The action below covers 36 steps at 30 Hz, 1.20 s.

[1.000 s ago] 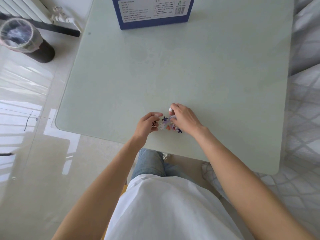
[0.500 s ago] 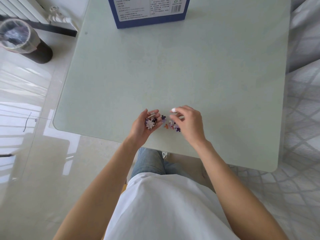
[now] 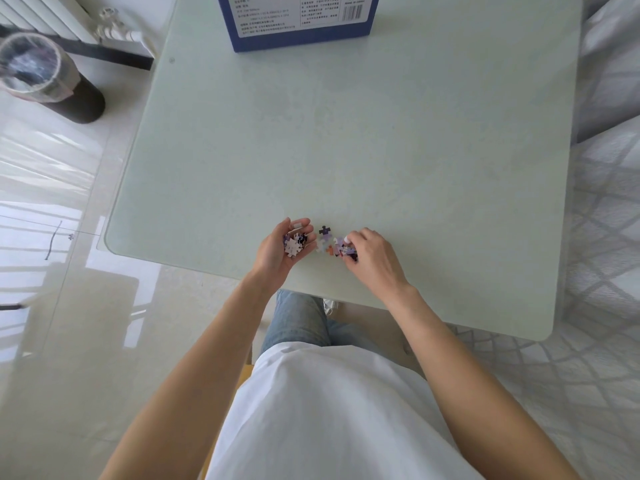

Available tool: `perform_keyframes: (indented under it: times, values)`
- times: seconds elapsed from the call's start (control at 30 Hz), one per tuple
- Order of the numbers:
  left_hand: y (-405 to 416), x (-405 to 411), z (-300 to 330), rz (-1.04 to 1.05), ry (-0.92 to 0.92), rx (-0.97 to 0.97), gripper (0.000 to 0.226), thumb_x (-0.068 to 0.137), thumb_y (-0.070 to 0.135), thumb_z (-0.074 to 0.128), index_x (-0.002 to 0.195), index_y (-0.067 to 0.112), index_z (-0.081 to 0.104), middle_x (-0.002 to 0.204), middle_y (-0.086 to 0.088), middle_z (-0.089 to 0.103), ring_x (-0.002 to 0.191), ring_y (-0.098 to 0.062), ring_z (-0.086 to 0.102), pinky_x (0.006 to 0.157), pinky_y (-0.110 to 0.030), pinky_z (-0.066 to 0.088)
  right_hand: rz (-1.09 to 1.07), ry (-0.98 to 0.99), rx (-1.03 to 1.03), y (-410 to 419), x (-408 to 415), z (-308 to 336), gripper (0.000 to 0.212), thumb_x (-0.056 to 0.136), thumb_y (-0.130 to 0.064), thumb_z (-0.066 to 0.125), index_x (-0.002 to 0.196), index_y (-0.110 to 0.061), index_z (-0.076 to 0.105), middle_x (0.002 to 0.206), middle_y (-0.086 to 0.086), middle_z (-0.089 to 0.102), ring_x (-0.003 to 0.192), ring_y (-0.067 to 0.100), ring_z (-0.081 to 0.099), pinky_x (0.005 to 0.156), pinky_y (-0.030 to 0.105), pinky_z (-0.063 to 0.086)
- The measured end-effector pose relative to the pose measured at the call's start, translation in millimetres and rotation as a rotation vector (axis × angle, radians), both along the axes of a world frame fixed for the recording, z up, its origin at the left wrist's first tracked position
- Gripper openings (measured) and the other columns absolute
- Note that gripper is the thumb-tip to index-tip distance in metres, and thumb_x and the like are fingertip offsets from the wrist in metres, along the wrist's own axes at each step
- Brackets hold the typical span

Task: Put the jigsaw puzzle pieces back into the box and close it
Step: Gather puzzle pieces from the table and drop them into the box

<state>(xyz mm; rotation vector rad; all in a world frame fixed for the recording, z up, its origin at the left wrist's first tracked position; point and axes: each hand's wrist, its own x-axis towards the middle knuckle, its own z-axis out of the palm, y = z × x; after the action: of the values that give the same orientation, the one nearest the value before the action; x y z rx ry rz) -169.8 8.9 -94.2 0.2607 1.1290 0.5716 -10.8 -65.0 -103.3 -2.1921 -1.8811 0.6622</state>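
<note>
Item 1. Pale green, matte, rounded-corner surface [image 3: 381,140], filling the middle of the head view.

Item 2. Blue cardboard box with a white printed label and barcode [image 3: 301,26], at 12 o'clock on the surface's far edge, cut off by the frame; whether it is open or closed cannot be told.

Item 3. Small loose cluster of purple, white and orange jigsaw puzzle pieces [image 3: 329,242], lying on the surface near its 6 o'clock edge, between the two hands and well apart from the box.

Item 4. Left hand [image 3: 280,251], palm up and cupped, fingers curled around a handful of gathered puzzle pieces [image 3: 294,244], white backs showing; just beside the loose cluster, at its 9 o'clock.

Item 5. Right hand [image 3: 372,258], palm down at the cluster's 3 o'clock, fingertips bent onto the nearest pieces and pinching at them.

Item 6. Black cylindrical bin lined with clear plastic [image 3: 41,74], on the glossy pale floor at 10 o'clock.

Item 7. White radiator with pipe fittings [image 3: 52,15], at 11 o'clock.

Item 8. Grey-and-white lattice-patterned fabric [image 3: 602,271], along 3 o'clock.
</note>
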Motion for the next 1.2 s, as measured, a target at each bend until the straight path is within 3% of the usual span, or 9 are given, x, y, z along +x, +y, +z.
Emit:
perform_keyframes:
  times: [0.1,0.2,0.33,0.4,0.5,0.63,0.9,1.03,1.2]
  values:
    - [-1.0,0.4,0.2,-0.002,0.008,0.009,0.033,0.1,0.021,0.034,0.094,0.006,0.062,0.083,-0.005,0.065,0.074,-0.015,0.064,0.082,-0.03,0.053,0.018,0.007,0.093,0.1,0.9,1.1,0.019,0.069,-0.001,0.072,0.087,-0.002,0.063,0.078,0.012,0.059,0.072,0.03,0.059,0.057,0.031,0.047]
    - [-2.3,1.6,1.1,-0.023,0.025,0.021,0.033,0.1,0.022,0.034,0.094,0.007,0.062,0.085,-0.006,0.065,0.075,-0.015,0.064,0.075,-0.027,0.055,-0.061,0.178,0.199,9.5,-11.6,12.4,0.016,0.074,-0.007,0.07,0.089,-0.005,0.063,0.083,0.008,0.062,0.072,0.021,0.058,0.063,0.029,0.048]
    - [-7.5,5.3,5.2,-0.12,-0.012,0.034,0.032,0.1,0.024,0.035,0.098,0.008,0.063,0.083,-0.005,0.066,0.08,-0.016,0.064,0.076,-0.028,0.053,-0.059,0.389,0.218,19.7,-38.5,30.5,0.017,0.074,-0.015,0.075,0.087,-0.008,0.066,0.086,0.004,0.065,0.069,0.012,0.057,0.065,0.015,0.039]
    - [-7.9,6.7,7.4,-0.093,-0.015,0.013,0.029,0.099,0.021,0.039,0.097,0.006,0.063,0.086,-0.006,0.068,0.081,-0.016,0.065,0.074,-0.026,0.055,-0.116,0.42,0.257,17.8,-31.5,31.5,0.013,0.077,-0.012,0.073,0.087,-0.007,0.068,0.087,0.005,0.065,0.068,0.012,0.059,0.065,0.017,0.045]
    - [-4.2,4.5,7.9,-0.012,0.001,-0.009,0.021,0.096,0.015,0.045,0.094,0.005,0.064,0.086,-0.006,0.064,0.074,-0.015,0.064,0.071,-0.024,0.057,-0.231,0.284,0.21,5.4,-3.4,20.0,0.023,0.077,-0.009,0.072,0.099,-0.004,0.066,0.096,0.008,0.062,0.076,0.019,0.06,0.071,0.017,0.045]
    - [0.1,-0.8,6.9,0.01,0.04,0.009,0.015,0.092,0.012,0.051,0.095,0.006,0.064,0.086,-0.005,0.062,0.072,-0.014,0.06,0.075,-0.024,0.055,-0.175,0.075,-0.031,-8.3,1.2,1.4,0.052,0.072,-0.022,0.078,0.117,-0.003,0.059,0.109,0.012,0.054,0.098,0.028,0.05,0.086,0.029,0.04]
    - [1.5,-7.6,7.5,0.021,0.066,0.02,0.016,0.093,0.013,0.049,0.093,0.007,0.065,0.087,-0.004,0.063,0.074,-0.014,0.061,0.076,-0.024,0.055,-0.121,0.149,-0.092,8.1,-12.3,1.2,0.027,0.077,-0.015,0.072,0.101,-0.005,0.062,0.099,0.01,0.06,0.088,0.025,0.059,0.076,0.032,0.046]
    - [0.0,-8.1,7.2,0.015,0.065,0.031,0.018,0.094,0.013,0.047,0.094,0.007,0.064,0.087,-0.005,0.063,0.076,-0.015,0.061,0.078,-0.025,0.055,-0.068,0.074,-0.159,14.3,-9.1,4.4,0.027,0.08,-0.021,0.069,0.102,-0.011,0.059,0.101,0.006,0.059,0.096,0.023,0.054,0.071,0.029,0.042]
    - [-1.2,-8.6,4.6,-0.023,0.091,0.071,0.021,0.095,0.015,0.045,0.097,0.007,0.064,0.091,-0.005,0.063,0.08,-0.016,0.061,0.077,-0.025,0.056,-0.044,0.003,-0.083,9.0,-21.4,4.9,0.028,0.082,-0.011,0.065,0.108,-0.007,0.055,0.102,0.013,0.055,0.096,0.028,0.052,0.072,0.029,0.04]
